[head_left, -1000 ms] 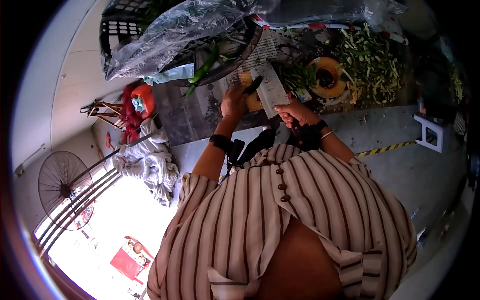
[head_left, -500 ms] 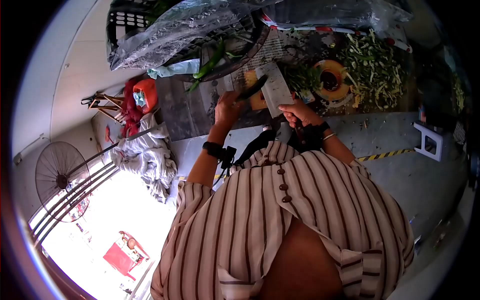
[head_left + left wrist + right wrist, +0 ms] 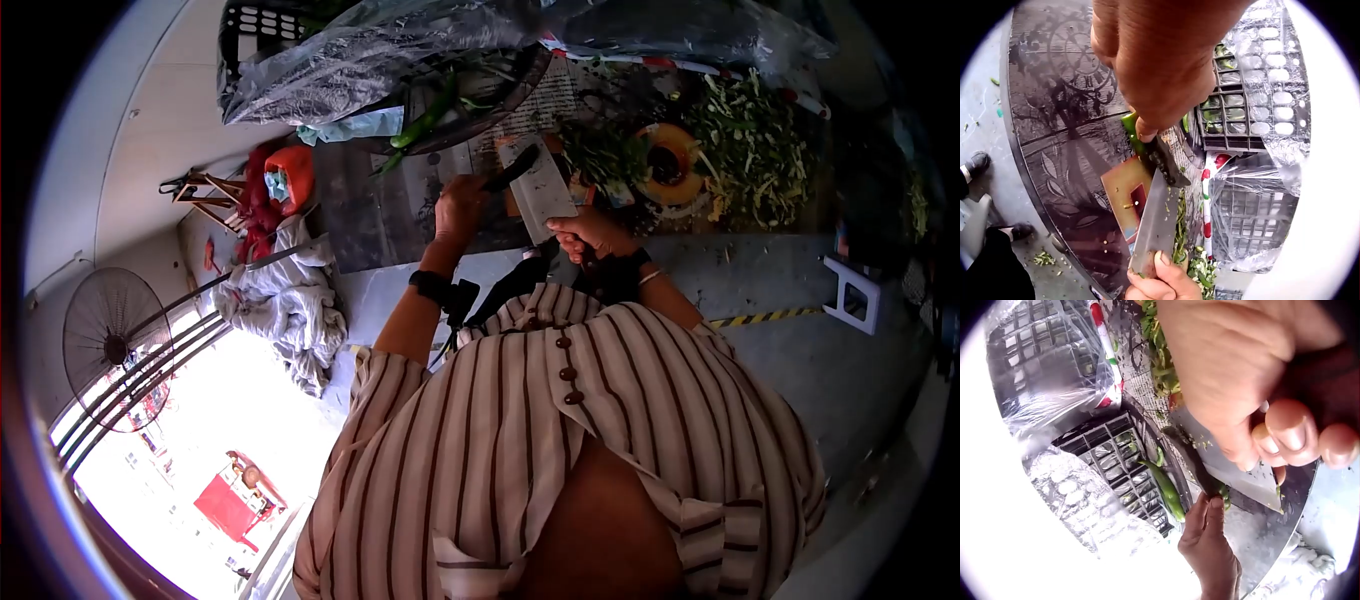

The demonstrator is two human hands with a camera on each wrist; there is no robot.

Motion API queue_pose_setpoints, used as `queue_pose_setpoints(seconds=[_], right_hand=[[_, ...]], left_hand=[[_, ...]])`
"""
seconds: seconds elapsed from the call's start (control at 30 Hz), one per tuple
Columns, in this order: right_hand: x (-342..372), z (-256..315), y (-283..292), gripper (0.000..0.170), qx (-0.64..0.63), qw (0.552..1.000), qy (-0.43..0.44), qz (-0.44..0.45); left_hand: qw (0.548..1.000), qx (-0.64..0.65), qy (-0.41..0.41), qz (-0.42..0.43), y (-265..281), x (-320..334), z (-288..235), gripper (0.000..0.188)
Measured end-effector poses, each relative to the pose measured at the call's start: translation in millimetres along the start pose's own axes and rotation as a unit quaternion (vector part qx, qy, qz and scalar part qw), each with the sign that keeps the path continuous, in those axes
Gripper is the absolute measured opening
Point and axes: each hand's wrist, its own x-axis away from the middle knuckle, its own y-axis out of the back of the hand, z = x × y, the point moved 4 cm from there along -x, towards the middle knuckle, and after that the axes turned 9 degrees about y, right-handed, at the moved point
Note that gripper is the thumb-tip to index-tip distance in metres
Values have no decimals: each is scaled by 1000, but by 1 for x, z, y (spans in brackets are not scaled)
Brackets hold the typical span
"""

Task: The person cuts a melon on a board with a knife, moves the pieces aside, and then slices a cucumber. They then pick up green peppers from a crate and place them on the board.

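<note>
In the head view my left hand (image 3: 460, 208) pinches one end of a long dark piece (image 3: 513, 168). Its held end shows green in the left wrist view, like a pepper (image 3: 1130, 128); what the dark part is I cannot tell. My right hand (image 3: 594, 233) grips a broad-bladed cleaver (image 3: 543, 197), thumb along the blade. The piece lies across or just over the blade's far part; whether they touch is unclear. In the right wrist view the piece (image 3: 1191, 457) runs alongside the blade (image 3: 1241, 478), with the left hand (image 3: 1213, 547) at its near end.
Chopped green pieces (image 3: 755, 150) are heaped at the table's right, beside an orange round pattern (image 3: 668, 165). Whole green peppers (image 3: 425, 122) lie at a dark basket under clear plastic (image 3: 370, 55). A white stool (image 3: 852, 295) stands at right, a fan (image 3: 117, 348) at left.
My left hand drew left from the cleaver, then came slightly back towards it, still holding the dark piece. My right hand keeps its grip. The head view has shifted a little.
</note>
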Motion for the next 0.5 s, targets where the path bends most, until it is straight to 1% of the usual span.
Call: queue_pose_setpoints(seconds=[0.07,0.2,0.27,0.4,0.5], right_hand=[[1,2,-1,40,12,1000,5,-3],[2,5,-2,42,46,999,5,-23],[0,8,-4,41,60,998,10,-35],[0,13,-3,42,103,993,24,-54],[-1,14,0,42,127,989,33,-64]], left_hand=[[999,27,34,12,-1,0,-1,21],[999,31,34,10,-2,0,0,20],[997,50,56,11,-3,1,3,20],[998,44,48,4,1,1,-3,20],[995,79,56,13,9,3,-9,19]])
